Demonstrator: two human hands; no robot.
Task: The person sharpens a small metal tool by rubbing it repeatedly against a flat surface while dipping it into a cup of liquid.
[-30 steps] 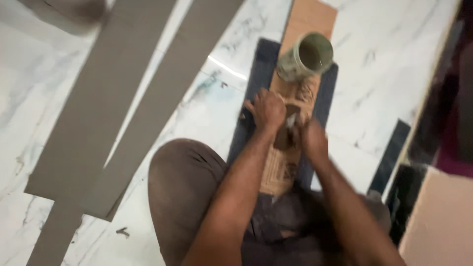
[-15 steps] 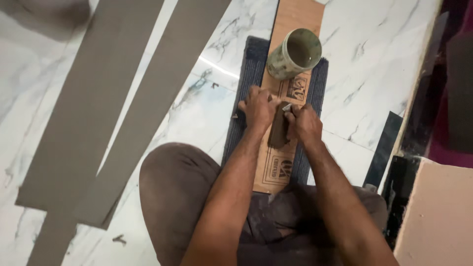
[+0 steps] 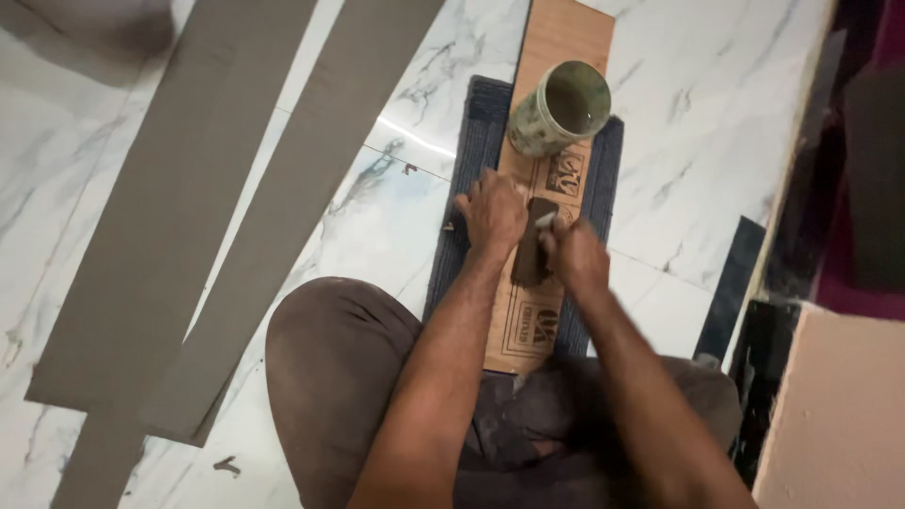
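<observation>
A narrow brown plywood strip point(image 3: 564, 57) with dark printed stamps lies on a dark blue mat point(image 3: 474, 141) on the marble floor. A dark, flat block point(image 3: 534, 243) rests on the strip. My left hand point(image 3: 492, 212) presses on the strip beside the block's left edge. My right hand point(image 3: 575, 254) grips the block from the right, with a small pale piece showing between the fingers. A green patterned tin can point(image 3: 561, 108), open at the top, stands tilted on the strip just beyond my hands.
Long grey laminate strips point(image 3: 198, 188) lie on the floor at the left. A dark strip point(image 3: 731, 283) and a pale pink board point(image 3: 834, 415) sit at the right. My knees point(image 3: 330, 368) frame the strip's near end.
The view has shifted a little. My right hand and the dark block have slid along the strip; the left hand stays pressed beside them. The can has not moved.
</observation>
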